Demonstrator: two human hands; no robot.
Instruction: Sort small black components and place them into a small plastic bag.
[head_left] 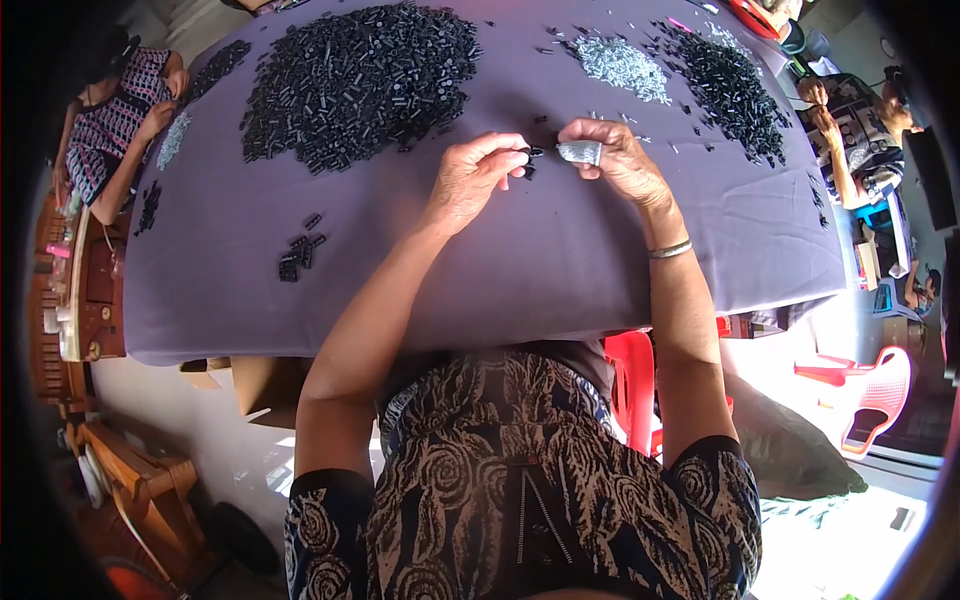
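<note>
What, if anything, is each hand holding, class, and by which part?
The left hand holds a small black piece by its left end. Silver-grey material shows at the right hand; whether held or wrapped on cannot be told.

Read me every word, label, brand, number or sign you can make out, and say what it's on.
None can be read.
Black pieces in the big pile: too small to tell if marked.
Black piece at the left hand: likewise too small.
Silvery wrap at the right hand: no legible marking.
</note>
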